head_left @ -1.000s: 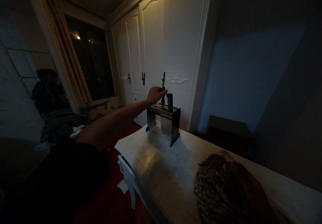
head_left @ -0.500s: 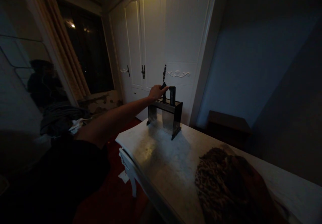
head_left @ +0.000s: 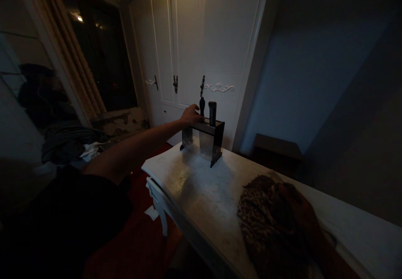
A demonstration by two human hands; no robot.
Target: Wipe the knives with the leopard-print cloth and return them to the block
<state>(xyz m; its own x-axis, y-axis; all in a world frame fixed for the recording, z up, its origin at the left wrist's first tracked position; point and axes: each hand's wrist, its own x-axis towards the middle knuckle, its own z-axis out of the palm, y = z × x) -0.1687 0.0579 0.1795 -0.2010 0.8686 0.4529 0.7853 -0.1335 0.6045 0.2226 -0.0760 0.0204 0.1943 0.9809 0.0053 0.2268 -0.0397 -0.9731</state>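
Observation:
A dark knife holder [head_left: 219, 139] with clear panels stands upright on the far end of the white table [head_left: 201, 187]. Two black handles rise from its top, a slim handle [head_left: 202, 106] and a wider handle [head_left: 212, 113]. My left hand [head_left: 190, 116] grips the holder's top left edge, beside the slim handle; some of its fingers are hidden. Nearer and to the right, my right hand [head_left: 297, 206] is closed on a bunched leopard-print cloth [head_left: 257, 212] that rests on the table. Dim light blurs the fingers there.
White wardrobe doors [head_left: 188, 40] stand behind the table. A low brown cabinet [head_left: 276, 145] is against the wall at right. Dark clothes [head_left: 63, 141] lie in a pile at left, and a white scrap [head_left: 152, 213] lies on the red floor [head_left: 135, 237].
My left hand has moved down from the slim black handle to the holder's top edge. My right hand now shows more clearly on the cloth. The view has shifted slightly.

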